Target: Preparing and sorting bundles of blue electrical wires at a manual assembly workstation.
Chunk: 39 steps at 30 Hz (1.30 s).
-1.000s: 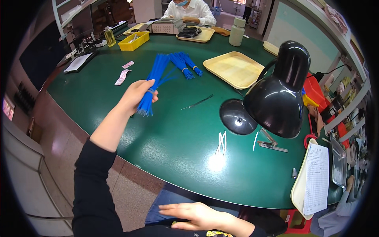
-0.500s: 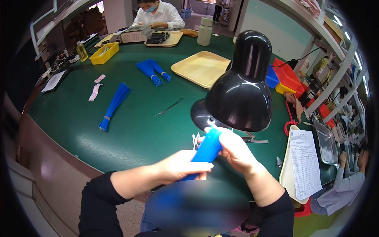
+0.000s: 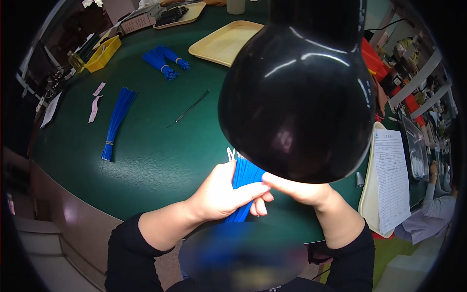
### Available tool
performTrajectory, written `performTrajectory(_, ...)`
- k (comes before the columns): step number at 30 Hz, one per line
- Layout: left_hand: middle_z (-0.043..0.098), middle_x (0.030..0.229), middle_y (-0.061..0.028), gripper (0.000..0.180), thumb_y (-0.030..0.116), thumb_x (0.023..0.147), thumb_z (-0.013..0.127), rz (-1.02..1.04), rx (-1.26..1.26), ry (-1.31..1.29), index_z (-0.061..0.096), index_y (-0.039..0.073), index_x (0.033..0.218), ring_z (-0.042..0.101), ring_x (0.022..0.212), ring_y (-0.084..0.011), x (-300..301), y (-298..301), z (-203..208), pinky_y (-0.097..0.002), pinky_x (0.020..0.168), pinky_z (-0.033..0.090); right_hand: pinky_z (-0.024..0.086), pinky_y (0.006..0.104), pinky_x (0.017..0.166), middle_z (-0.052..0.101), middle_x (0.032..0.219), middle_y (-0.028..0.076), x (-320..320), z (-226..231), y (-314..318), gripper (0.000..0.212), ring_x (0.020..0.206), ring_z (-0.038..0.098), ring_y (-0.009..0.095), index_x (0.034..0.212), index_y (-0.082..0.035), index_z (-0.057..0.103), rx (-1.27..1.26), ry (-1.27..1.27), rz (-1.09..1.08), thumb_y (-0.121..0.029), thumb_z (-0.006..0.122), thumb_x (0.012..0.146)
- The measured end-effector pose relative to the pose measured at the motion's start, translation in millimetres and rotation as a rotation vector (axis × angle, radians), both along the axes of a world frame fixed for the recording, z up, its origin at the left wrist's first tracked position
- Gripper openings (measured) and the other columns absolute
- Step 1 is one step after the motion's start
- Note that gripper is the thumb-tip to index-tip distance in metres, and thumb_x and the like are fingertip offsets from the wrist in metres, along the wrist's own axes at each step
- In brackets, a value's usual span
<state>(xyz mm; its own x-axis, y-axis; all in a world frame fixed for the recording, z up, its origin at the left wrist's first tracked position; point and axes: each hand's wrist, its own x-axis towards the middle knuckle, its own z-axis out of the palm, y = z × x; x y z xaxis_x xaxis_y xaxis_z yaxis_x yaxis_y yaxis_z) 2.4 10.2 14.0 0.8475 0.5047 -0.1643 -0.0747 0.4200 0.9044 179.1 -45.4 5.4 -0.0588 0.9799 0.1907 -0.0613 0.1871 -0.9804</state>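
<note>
Nearest to us, a blurred patch hid whatever lay in our lap, below the counter point(image 3: 160, 160) edge. Just above it, our left hand point(image 3: 221, 194) was clenched around a blue bundle point(image 3: 244, 181), thumb pressed across its front. Our right hand point(image 3: 297, 191) met it from the other side, fingertips pinching the same bundle. The bundle's lower end vanished into the blur, and its upper end ran behind the black lamp shade point(image 3: 296, 92), so we could not see its full length. The shade filled the middle of the view and covered much of the counter behind it. A few small white strips point(image 3: 230, 154) peeked out beside the shade's left rim, partly hidden. To the right, a clipboard with paper point(image 3: 391, 180) lay at the counter's edge. Farther left, a second blue bundle point(image 3: 116, 121) lay alone on the green surface, with a thin dark rod point(image 3: 188, 109) beyond it. Farther still sat two more tied blue bundles point(image 3: 164, 61), a cream tray point(image 3: 224, 43) cut off by the shade, and a yellow bin point(image 3: 103, 52).
</note>
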Motion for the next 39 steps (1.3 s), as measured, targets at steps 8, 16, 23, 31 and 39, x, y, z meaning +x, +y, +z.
performTrajectory(8,0.061,0.073,-0.0112,0.018,0.005,0.075,0.066,0.111,-0.018,0.021,0.052,-0.002,0.085,0.061,0.063,-0.0147,-5,-7,4,-0.0247,0.059,0.050,0.046,0.0304,0.078,0.058,0.099,0.011,-2,0,-9,0.042,0.090,0.056,0.019,0.109,0.002,0.052,0.116,-0.198,-0.171,0.006,0.066,0.069)
performTrajectory(16,0.062,0.069,-0.0130,0.016,0.005,0.074,0.066,0.200,0.055,0.136,0.054,-0.005,0.078,0.063,0.063,-0.0172,-10,0,6,-0.0268,0.059,0.051,0.046,0.0305,0.079,0.057,0.100,0.011,4,-7,-10,0.043,0.090,0.055,0.019,0.109,0.002,0.052,0.101,-0.224,-0.155,0.006,0.066,0.069)
performTrajectory(23,0.062,0.078,-0.0088,0.019,0.005,0.074,0.065,0.167,0.176,0.031,0.055,-0.002,0.088,0.061,0.073,-0.0138,-9,0,-1,-0.0263,0.068,0.049,0.046,0.0306,0.079,0.057,0.101,0.012,7,-11,-10,0.044,0.091,0.055,0.019,0.110,0.002,0.051,0.096,-0.250,-0.123,0.006,0.066,0.068)
performTrajectory(31,0.061,0.085,-0.0065,0.029,0.006,0.072,0.066,0.138,0.212,0.004,0.054,-0.002,0.097,0.057,0.077,-0.0117,-9,3,-1,-0.0277,0.072,0.046,0.046,0.0307,0.080,0.057,0.102,0.012,5,-13,-8,0.045,0.092,0.055,0.019,0.110,0.002,0.051,0.093,-0.274,-0.094,0.006,0.066,0.068)
performTrajectory(39,0.061,0.083,-0.0060,0.028,0.006,0.072,0.067,0.170,0.224,0.038,0.054,-0.002,0.095,0.057,0.075,-0.0108,-9,1,-3,-0.0262,0.070,0.047,0.045,0.0309,0.080,0.057,0.103,0.012,10,-17,-12,0.046,0.092,0.055,0.019,0.111,0.002,0.051,0.091,-0.303,-0.053,0.006,0.067,0.068)
